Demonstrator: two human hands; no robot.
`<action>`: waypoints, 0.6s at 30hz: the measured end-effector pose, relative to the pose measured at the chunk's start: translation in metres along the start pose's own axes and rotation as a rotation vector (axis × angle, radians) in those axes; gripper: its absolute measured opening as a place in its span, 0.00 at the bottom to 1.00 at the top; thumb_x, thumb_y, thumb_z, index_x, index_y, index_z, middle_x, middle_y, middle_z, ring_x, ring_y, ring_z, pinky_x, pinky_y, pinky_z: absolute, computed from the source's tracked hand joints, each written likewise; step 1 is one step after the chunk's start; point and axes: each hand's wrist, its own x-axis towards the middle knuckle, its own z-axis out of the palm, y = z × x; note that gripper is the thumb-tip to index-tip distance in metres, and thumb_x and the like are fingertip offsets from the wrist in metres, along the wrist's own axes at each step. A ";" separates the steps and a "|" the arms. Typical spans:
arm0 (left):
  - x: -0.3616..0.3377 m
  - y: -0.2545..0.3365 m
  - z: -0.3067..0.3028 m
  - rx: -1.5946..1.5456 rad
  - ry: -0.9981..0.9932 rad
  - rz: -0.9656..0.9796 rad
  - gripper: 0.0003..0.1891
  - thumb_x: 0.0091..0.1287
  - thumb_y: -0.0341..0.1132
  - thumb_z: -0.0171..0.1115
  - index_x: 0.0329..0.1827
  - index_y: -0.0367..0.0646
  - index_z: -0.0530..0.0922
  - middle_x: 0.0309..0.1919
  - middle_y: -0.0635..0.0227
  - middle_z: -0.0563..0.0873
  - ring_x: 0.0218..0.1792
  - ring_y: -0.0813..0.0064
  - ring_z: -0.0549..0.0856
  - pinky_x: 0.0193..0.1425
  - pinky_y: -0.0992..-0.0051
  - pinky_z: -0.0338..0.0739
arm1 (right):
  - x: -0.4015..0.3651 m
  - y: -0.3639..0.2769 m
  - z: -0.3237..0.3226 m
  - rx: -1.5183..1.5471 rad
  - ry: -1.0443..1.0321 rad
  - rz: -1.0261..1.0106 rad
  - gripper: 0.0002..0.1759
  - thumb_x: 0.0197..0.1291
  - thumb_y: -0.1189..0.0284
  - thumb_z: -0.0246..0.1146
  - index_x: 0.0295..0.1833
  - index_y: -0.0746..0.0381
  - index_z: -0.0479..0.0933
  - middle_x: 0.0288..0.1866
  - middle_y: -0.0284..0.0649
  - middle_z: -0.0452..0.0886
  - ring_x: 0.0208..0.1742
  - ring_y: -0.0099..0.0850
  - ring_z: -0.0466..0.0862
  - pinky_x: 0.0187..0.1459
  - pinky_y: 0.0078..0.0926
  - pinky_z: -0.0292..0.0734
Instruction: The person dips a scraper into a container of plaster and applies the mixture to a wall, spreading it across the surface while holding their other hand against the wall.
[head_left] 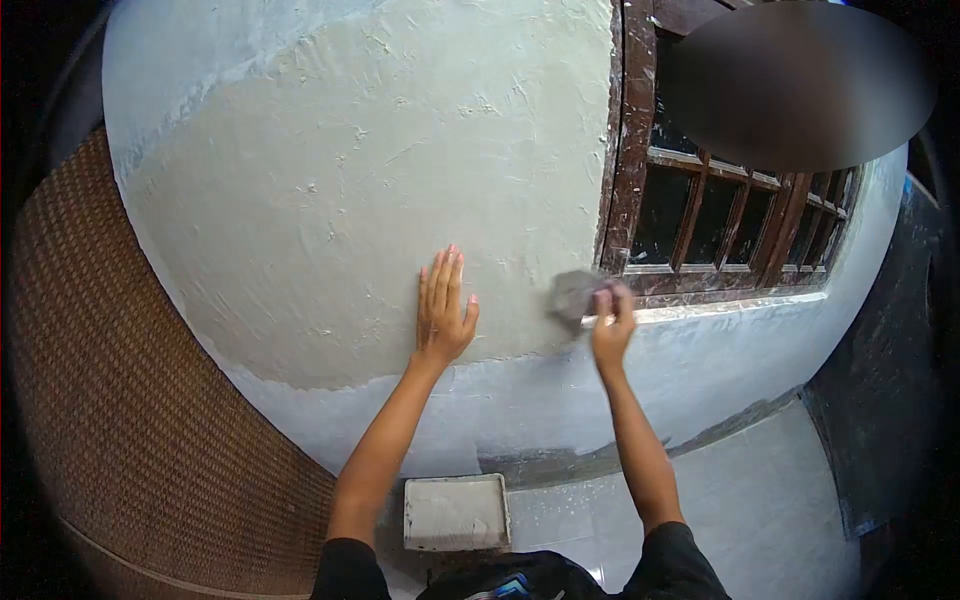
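My left hand [443,312] lies flat against the wall [400,180], its fingers stretched upward on the rough, cream-coloured coating. To its right, my right hand [613,325] pinches a flat grey piece [575,295] between thumb and fingers. That piece is smeared by motion, so its exact kind cannot be made out. It is held over the wall at the lower left corner of the window frame [618,190], beside the edge of the coating. Ridges and small lumps mark the coated surface.
A shallow rectangular tray [407,515] with pale paste stands low in front of me. A woven mat panel [130,380] rises along the left. Grey floor tiles [750,480] show white spots near the wall's foot. Dark panelling [885,380] stands at right.
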 end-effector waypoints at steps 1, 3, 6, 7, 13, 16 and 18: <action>0.001 0.002 0.001 -0.016 0.005 0.001 0.34 0.68 0.34 0.54 0.78 0.38 0.59 0.78 0.56 0.62 0.79 0.57 0.59 0.81 0.49 0.49 | -0.016 -0.005 0.005 -0.022 -0.144 -0.103 0.09 0.66 0.76 0.65 0.49 0.67 0.79 0.41 0.46 0.82 0.40 0.37 0.80 0.45 0.32 0.74; 0.001 0.006 0.004 -0.035 0.008 0.000 0.34 0.68 0.34 0.55 0.78 0.38 0.59 0.78 0.56 0.62 0.79 0.57 0.59 0.81 0.49 0.48 | -0.039 -0.016 0.013 -0.077 -0.436 -0.267 0.07 0.63 0.76 0.66 0.45 0.65 0.82 0.35 0.46 0.82 0.38 0.43 0.79 0.43 0.32 0.74; 0.000 0.006 0.003 -0.040 -0.003 0.003 0.34 0.68 0.34 0.54 0.78 0.38 0.59 0.78 0.56 0.62 0.79 0.57 0.59 0.81 0.49 0.48 | -0.031 0.009 0.015 -0.201 -0.320 -0.332 0.07 0.64 0.76 0.66 0.46 0.65 0.82 0.36 0.45 0.82 0.38 0.39 0.79 0.43 0.31 0.74; -0.002 0.004 0.001 -0.032 0.001 0.001 0.34 0.68 0.34 0.54 0.78 0.38 0.59 0.78 0.56 0.62 0.79 0.57 0.58 0.81 0.49 0.48 | -0.018 0.014 0.010 -0.148 -0.195 -0.211 0.08 0.64 0.76 0.65 0.47 0.66 0.82 0.37 0.44 0.83 0.38 0.36 0.79 0.43 0.31 0.74; -0.005 -0.007 -0.007 0.010 0.004 -0.020 0.34 0.68 0.34 0.54 0.79 0.38 0.58 0.78 0.56 0.61 0.79 0.56 0.58 0.81 0.49 0.48 | 0.018 0.012 -0.025 -0.015 0.199 0.140 0.11 0.69 0.73 0.64 0.52 0.67 0.79 0.40 0.40 0.82 0.39 0.27 0.78 0.41 0.25 0.73; -0.002 0.001 0.001 -0.014 0.019 -0.015 0.34 0.69 0.34 0.54 0.79 0.38 0.57 0.78 0.56 0.61 0.79 0.56 0.58 0.81 0.49 0.48 | -0.013 0.001 -0.011 -0.035 -0.201 -0.163 0.09 0.65 0.76 0.65 0.50 0.66 0.80 0.36 0.41 0.82 0.38 0.31 0.78 0.42 0.27 0.73; 0.000 0.006 0.006 -0.027 0.039 0.004 0.34 0.69 0.34 0.54 0.79 0.38 0.57 0.78 0.55 0.61 0.79 0.56 0.58 0.81 0.49 0.48 | -0.029 -0.004 -0.003 -0.129 -0.476 -0.324 0.07 0.61 0.78 0.66 0.46 0.64 0.81 0.36 0.46 0.82 0.37 0.39 0.78 0.45 0.34 0.72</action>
